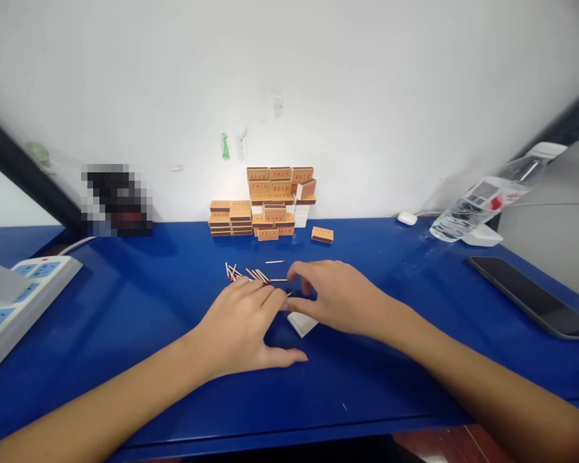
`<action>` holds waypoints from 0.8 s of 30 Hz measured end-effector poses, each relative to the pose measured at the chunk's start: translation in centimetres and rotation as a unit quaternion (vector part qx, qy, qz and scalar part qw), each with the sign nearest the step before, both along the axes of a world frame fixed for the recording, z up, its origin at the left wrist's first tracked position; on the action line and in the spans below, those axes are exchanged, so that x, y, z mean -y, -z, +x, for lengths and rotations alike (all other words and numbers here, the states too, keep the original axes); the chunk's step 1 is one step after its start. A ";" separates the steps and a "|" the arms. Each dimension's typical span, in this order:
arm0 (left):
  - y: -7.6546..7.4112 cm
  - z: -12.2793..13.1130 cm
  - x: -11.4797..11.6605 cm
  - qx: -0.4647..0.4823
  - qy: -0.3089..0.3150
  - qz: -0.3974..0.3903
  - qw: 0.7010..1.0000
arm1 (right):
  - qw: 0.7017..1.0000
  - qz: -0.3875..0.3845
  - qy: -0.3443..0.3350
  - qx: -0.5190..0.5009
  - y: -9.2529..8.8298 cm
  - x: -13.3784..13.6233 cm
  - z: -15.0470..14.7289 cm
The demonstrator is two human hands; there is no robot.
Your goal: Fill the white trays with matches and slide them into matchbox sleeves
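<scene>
The left hand spreads its thumb wide of its fingers, whose tips lie by the loose matches on the blue worktop; the right hand curves thumb and forefinger with a narrow gap, and I cannot tell whether it grips the short piece of match showing at the fingertips. Handling such thin sticks probably goes best with a light fingertip pinch mid-stick, heads turned one way, and the free fingers kept off the tray so it doesn't tip. That pale tray sits partly under the right hand, so its contents are not fully visible. Behind, stacked matchboxes stand against the wall, their insides hidden, with one separate matchbox lying to their right.
</scene>
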State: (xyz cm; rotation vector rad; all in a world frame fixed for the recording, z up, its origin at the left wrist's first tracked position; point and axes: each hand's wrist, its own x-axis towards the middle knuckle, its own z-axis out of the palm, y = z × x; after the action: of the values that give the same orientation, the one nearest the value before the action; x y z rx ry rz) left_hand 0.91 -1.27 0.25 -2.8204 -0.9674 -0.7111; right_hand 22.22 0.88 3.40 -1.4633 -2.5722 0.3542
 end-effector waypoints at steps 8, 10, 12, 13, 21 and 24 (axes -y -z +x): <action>0.9 1.4 1.2 0.006 -0.109 -0.065 0.992 | 0.986 -0.075 -0.110 -0.104 0.7 -4.0 0.9; 0.9 1.7 1.7 0.007 -0.123 -0.053 0.991 | 0.989 -0.066 -0.100 -0.091 1.3 -4.1 0.6; 0.8 1.9 2.2 0.012 -0.117 -0.034 0.992 | 0.990 -0.048 -0.097 -0.087 1.8 -4.0 0.3; 0.8 1.9 2.3 0.015 -0.112 -0.025 0.993 | 0.990 -0.041 -0.099 -0.089 2.0 -3.9 0.3; 0.5 1.5 1.9 0.017 -0.098 -0.022 0.995 | 0.990 -0.069 -0.108 -0.067 1.7 -3.2 0.4; 0.5 1.2 1.4 0.024 -0.060 -0.024 0.998 | 0.991 -0.045 -0.123 -0.034 1.6 -2.9 0.6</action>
State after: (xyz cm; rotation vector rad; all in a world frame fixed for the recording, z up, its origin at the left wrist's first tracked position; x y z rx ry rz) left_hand 2.08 -2.67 -0.27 -2.7675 -1.1650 -0.7532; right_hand 22.85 3.74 1.79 -1.1379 -2.7165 0.5486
